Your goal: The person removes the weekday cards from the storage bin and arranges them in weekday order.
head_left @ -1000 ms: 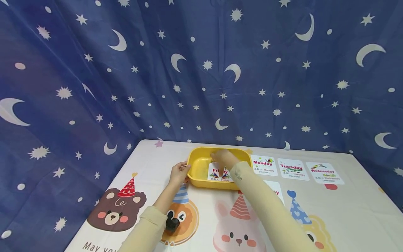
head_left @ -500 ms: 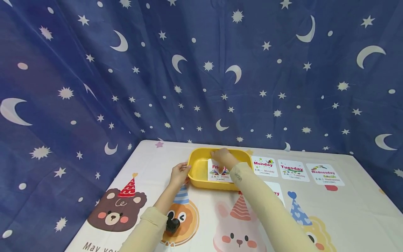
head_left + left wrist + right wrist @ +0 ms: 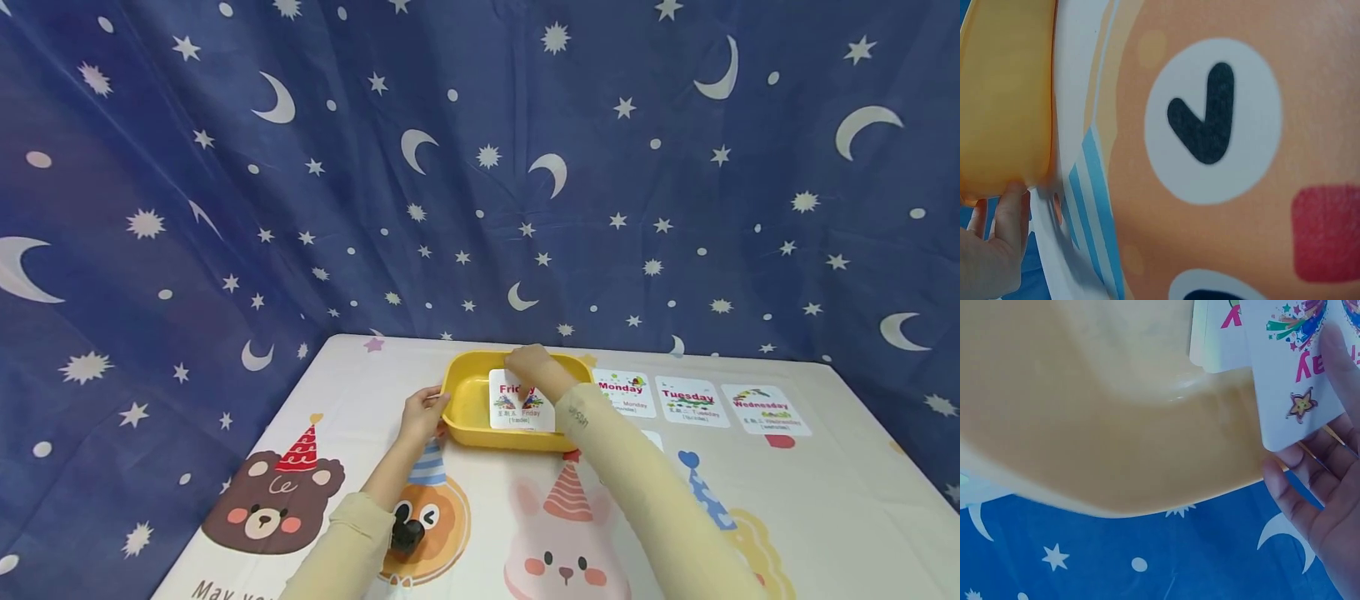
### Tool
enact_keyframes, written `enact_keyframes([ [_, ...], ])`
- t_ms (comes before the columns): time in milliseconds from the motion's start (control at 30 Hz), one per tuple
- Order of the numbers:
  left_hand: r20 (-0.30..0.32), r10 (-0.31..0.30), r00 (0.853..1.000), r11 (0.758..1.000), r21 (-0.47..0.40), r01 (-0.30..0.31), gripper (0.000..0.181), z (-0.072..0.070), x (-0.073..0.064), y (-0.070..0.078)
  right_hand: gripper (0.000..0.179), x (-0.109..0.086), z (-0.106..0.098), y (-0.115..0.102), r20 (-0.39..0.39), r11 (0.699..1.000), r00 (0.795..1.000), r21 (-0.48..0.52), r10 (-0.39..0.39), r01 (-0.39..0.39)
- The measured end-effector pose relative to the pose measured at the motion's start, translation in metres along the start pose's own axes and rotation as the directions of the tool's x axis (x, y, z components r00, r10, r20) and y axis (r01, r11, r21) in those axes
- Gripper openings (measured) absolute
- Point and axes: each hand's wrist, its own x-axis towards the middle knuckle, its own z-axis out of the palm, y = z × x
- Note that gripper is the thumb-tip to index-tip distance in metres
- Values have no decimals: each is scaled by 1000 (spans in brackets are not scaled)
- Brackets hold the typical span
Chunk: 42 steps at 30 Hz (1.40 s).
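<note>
My right hand (image 3: 536,367) pinches a white card printed "Friday" (image 3: 504,410), thumb on its printed face and fingers behind. The card is tilted up inside a yellow plastic basin (image 3: 468,437). In the right wrist view, more white cards (image 3: 1216,347) lie on the basin's bottom, partly covered by the Friday card (image 3: 1282,394). My left hand (image 3: 422,414) holds the basin at its left end. The left wrist view shows the fingers (image 3: 1009,215) of that hand against the basin's outer wall (image 3: 1007,112).
To the right of the basin, cards reading Monday (image 3: 624,393), Tuesday (image 3: 692,402) and Wednesday (image 3: 767,410) lie in a row. Another white card (image 3: 654,438) below them is mostly hidden by my right sleeve. A blue star-and-moon curtain (image 3: 480,183) hangs behind the cartoon-printed tablecloth (image 3: 480,517).
The Friday card has risen and tipped up toward the camera, pinched in my right hand, which moved up slightly. My left hand stays at the basin's left end.
</note>
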Motion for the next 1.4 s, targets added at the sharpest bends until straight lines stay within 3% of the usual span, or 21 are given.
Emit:
enact_keyframes([
  [400,3,-16,1000,1000,-8,16,37,0,2,0,63,-18,-4,1,15,985,1000,168,25,-27],
  [600,5,-13,1000,1000,-11,13,36,0,2,-1,73,-24,-2,-2,29,950,999,310,30,-37],
  [933,18,-17,1000,999,-35,17,37,-2,1,1,55,-40,-4,-1,-45,882,999,470,-23,41],
  [1200,10,-5,1000,999,-40,5,37,-2,2,0,39,-46,1,2,-130,860,989,495,-72,128],
  [1400,24,29,999,998,-56,-28,39,-4,4,-4,27,-57,-2,4,-230,837,970,513,-81,192],
])
